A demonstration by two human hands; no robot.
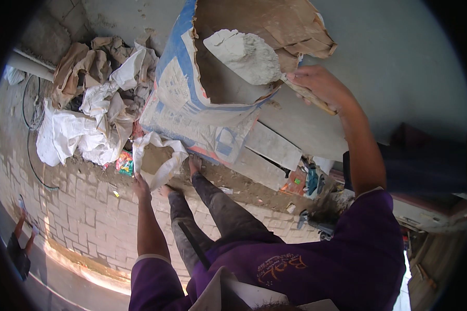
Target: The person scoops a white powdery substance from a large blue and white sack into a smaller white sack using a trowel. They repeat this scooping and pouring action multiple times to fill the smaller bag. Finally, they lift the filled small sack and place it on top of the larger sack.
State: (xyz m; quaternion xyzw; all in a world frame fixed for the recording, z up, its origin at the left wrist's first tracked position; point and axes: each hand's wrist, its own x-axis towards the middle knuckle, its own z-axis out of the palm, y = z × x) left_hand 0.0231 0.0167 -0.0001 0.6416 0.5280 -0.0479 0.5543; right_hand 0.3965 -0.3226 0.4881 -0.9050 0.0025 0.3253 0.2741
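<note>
My right hand (319, 85) is raised and grips a wooden handle (312, 98); its far end carries a heap of pale grey powder (246, 54) inside the torn top of a large paper sack (202, 98). My left hand (141, 187) reaches down and holds the rim of a small white woven bag (163, 158) that stands open on the ground, with brownish powder inside. The small bag sits at the foot of the big sack, beside my bare feet (194, 165).
A pile of empty white and brown sacks (91, 111) lies to the left against a grey wall (389, 57). Flat grey slabs (272, 147) lean by the sack. The ground is paved with bricks (83, 212). Another person (19, 243) stands at far left. A black hose (32, 109) curls nearby.
</note>
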